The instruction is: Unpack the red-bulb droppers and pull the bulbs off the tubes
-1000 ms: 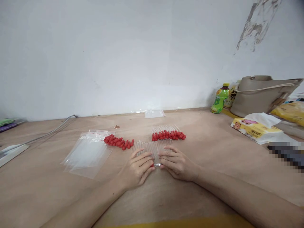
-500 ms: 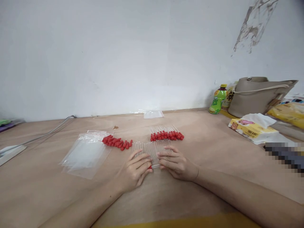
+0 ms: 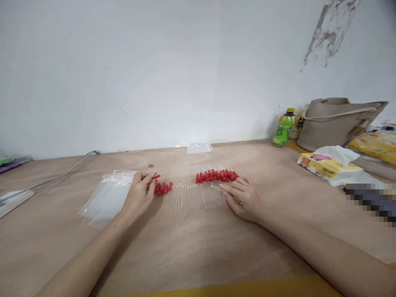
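Note:
A row of clear glass tubes lies on the wooden table in front of me. Left of it sits a small heap of loose red rubber bulbs. My left hand rests on that heap, fingers curled around one red bulb. Behind the clear tubes is a row of tubes fitted with red bulbs. My right hand lies at the right end of the clear row and pinches one clear tube between thumb and fingers.
A stack of clear zip bags lies at the left. One more bag is by the wall. A green bottle, a beige handbag and a tissue pack stand at the right. A cable runs along the left.
Both hands have left the middle of the clear tubes. The left moved left onto the red bulbs and closed on one; the right moved to the row's right end and pinched a tube.

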`<control>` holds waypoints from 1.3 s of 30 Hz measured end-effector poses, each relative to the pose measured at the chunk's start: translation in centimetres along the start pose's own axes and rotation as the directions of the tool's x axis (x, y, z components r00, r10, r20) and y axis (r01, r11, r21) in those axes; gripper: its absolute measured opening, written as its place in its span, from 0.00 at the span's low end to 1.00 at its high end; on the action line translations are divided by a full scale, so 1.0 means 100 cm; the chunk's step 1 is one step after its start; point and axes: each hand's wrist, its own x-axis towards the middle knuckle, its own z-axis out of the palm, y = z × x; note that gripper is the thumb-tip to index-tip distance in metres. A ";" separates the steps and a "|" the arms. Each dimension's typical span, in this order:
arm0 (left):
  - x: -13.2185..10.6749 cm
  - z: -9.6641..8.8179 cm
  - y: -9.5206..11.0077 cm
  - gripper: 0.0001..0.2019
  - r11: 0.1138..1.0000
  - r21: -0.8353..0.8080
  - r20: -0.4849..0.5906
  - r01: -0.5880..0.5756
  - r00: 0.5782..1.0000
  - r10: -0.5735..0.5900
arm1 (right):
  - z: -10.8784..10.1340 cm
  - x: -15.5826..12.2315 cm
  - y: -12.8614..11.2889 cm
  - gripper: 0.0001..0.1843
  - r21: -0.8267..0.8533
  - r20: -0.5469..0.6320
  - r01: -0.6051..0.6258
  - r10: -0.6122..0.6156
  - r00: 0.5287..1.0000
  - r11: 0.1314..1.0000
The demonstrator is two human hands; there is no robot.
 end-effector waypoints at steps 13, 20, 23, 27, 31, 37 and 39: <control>-0.003 0.015 -0.015 0.09 0.967 0.241 0.032 -0.086 0.996 0.081 | -0.008 0.001 0.008 0.09 -0.007 0.007 -0.114 0.114 0.993 0.993; -0.004 0.014 -0.019 0.10 0.948 0.299 0.032 -0.105 0.994 0.100 | -0.005 0.002 0.003 0.09 -0.062 0.031 -0.123 0.125 0.992 0.990; -0.005 0.013 -0.015 0.10 0.940 0.308 -0.048 -0.145 0.985 0.168 | -0.002 0.002 0.000 0.09 -0.101 0.030 -0.140 0.143 0.989 0.985; -0.014 0.012 0.004 0.09 0.940 0.165 -0.020 -0.299 0.952 0.307 | 0.003 0.001 -0.001 0.09 -0.139 0.046 -0.137 0.145 0.988 0.981; -0.028 0.014 0.035 0.16 0.907 -0.058 0.265 -0.417 0.870 0.417 | 0.007 0.000 0.000 0.10 -0.182 0.049 -0.131 0.142 0.989 0.974; -0.035 0.023 0.069 0.25 0.840 -0.231 0.555 -0.491 0.642 0.529 | 0.009 -0.003 0.001 0.10 -0.202 0.085 -0.132 0.152 0.985 0.970; -0.033 0.023 0.074 0.26 0.829 -0.257 0.599 -0.496 0.592 0.539 | 0.009 -0.003 0.001 0.10 -0.192 0.105 -0.133 0.155 0.982 0.972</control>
